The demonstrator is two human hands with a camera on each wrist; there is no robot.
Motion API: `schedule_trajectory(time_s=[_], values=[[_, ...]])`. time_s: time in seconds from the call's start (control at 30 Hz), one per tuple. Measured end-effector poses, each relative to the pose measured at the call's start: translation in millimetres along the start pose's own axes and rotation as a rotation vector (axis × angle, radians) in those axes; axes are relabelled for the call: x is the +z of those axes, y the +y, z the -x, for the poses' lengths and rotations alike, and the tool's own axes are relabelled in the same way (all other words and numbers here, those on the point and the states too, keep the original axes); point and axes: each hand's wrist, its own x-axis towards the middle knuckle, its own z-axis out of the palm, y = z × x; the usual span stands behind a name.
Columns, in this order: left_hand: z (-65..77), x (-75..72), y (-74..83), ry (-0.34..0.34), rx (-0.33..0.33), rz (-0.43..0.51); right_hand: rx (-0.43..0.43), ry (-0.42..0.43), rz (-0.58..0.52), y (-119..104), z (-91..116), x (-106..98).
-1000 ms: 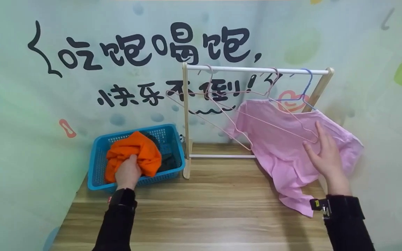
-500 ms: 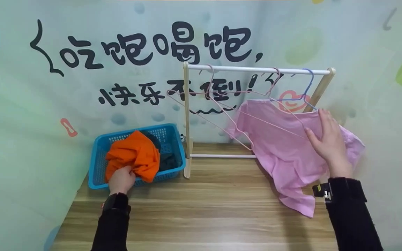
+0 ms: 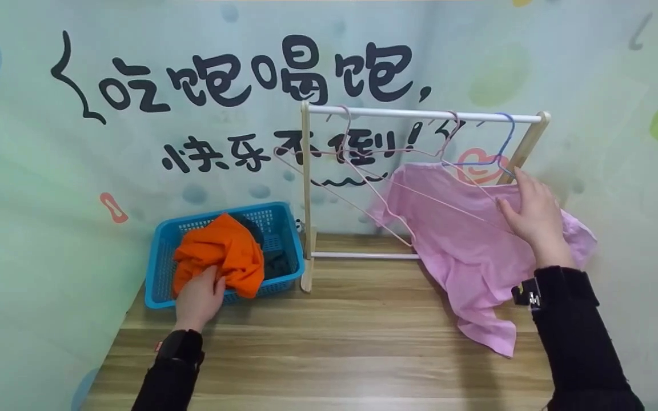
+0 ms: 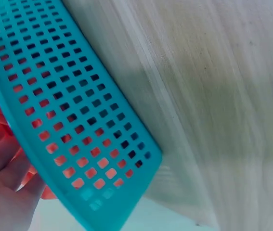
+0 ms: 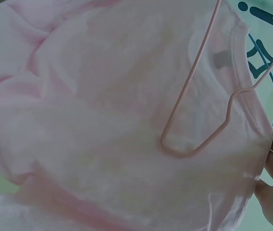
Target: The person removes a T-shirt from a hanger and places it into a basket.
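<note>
A pink T-shirt hangs from a blue hanger at the right end of the rack. My right hand is at its shoulder, fingers fairly straight and fingertips close to the hanger. In the right wrist view the thumb and fingers touch the shirt's edge. On the left, my left hand reaches over the near rim of a blue basket. Its loosely extended fingers touch an orange garment bunched inside; the left wrist view shows these fingers behind the basket's perforated wall.
The rack has a white top rail and wooden legs. Two bare pink hangers hang in front of the shirt. Dark clothing lies beside the orange garment. Everything stands on a wood-grain table before a printed backdrop.
My right hand has moved up and onto the shirt's shoulder beside the hanger. The left hand has loosened from the orange garment and drawn back slightly toward the basket's near rim.
</note>
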Motion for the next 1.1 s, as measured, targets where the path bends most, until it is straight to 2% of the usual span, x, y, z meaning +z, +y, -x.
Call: schedule_trajectory(time_s=[0.17, 0.3, 0.47, 0.63, 0.73, 0.93, 1.1], values=[[4.4, 3.6, 12.1, -0.019, 0.017, -0.106, 0.045, -0.045, -0.001, -4, -8, -2], [9.0, 8.9, 25.3, 0.002, 0.014, -0.145, 0.083, -0.011, -0.029, -8, -13, 0], [15.0, 22.5, 44.8, 0.038, 0.12, -0.176, 0.182, 0.063, -0.037, -14, -20, 4], [21.1, 36.6, 65.7, 0.017, 0.226, -0.164, 0.264, 0.083, -0.027, -18, -26, 2], [23.6, 43.7, 75.2, -0.024, 0.26, -0.157, 0.3, 0.119, -0.025, -19, -27, -1], [28.5, 56.5, 87.5, -0.077, 0.315, -0.199, 0.304, 0.272, -0.039, -18, -25, -5], [31.3, 64.1, 98.1, -0.094, 0.358, -0.185, 0.321, 0.315, -0.027, -11, -19, -6]])
